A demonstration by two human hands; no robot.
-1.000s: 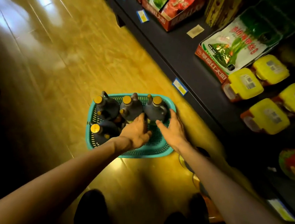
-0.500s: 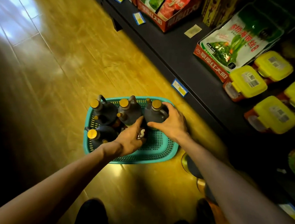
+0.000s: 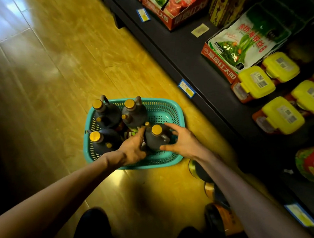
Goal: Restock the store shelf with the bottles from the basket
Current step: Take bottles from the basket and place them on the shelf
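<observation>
A: Where does the task's object sit, and what holds it?

B: A dark, squat, handled plastic bottle with a gold screw cap [image 3: 155, 137] stands at the near right of a perforated teal plastic basket [image 3: 169, 108] on the yellow wood-plank floor [image 3: 72, 54]. The left hand [image 3: 133, 148] presses its near-left side, fingers curled onto the body; the right hand [image 3: 183, 142] spreads around the far-right side, thumb low and forefinger arched over the shoulder. Together they clamp the bottle between them.

A: What could go wrong from here?

B: Judged from this view, three risks. The grip is a side squeeze on a smooth body rather than a hold on the handle, so the bottle may slip as it lifts. Three more dark gold-capped bottles [image 3: 134, 113] stand close by; the left knuckles lie just beside them, so a sideways pull could topple one. The light basket may also drag along if the base catches.

A: And the arms?

B: Both bare forearms reach forward and down, converging on the basket, wrists slightly bent inward. The dark metal store shelf [image 3: 186, 51], stocked with yellow-lidded tubs [image 3: 256, 82], lies to the right, well apart from the hands.
</observation>
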